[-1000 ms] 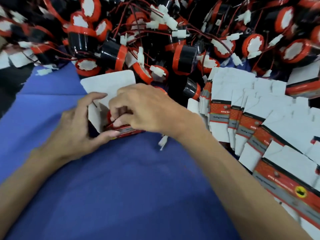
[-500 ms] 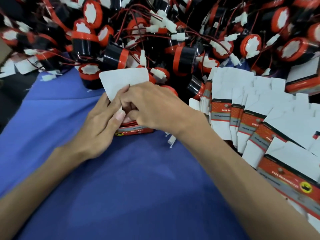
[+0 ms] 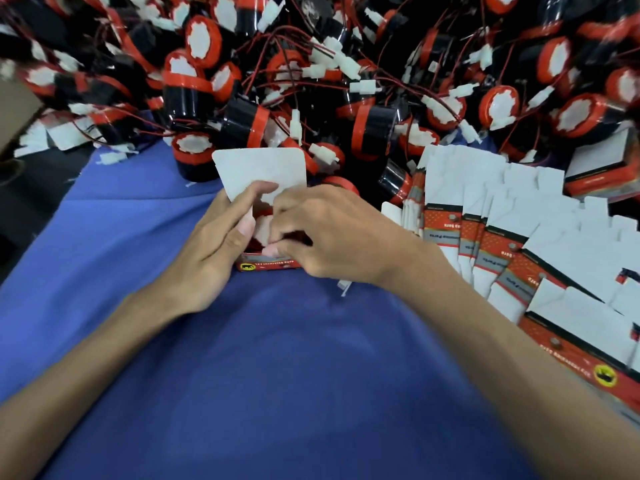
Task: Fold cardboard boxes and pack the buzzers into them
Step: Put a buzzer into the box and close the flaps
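Red box (image 3: pixel 268 265), lid up, buzzer (image 3: pixel 263 226) inside; L hand (image 3: pixel 214 247) grips box, R hand (image 3: pixel 332 237) pinches buzzer.

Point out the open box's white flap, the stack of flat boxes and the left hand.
white flap (image 3: pixel 263 168): head view, middle of the raised flap.
stack of flat boxes (image 3: pixel 491 216): head view, a white panel.
left hand (image 3: pixel 211 258): head view, back of the hand.

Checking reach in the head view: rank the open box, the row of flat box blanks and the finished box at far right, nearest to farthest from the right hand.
1. Open box: under the right hand, touching.
2. Flat box blanks: beside the wrist, to its right.
3. Finished box: far right edge, by the buzzer pile.
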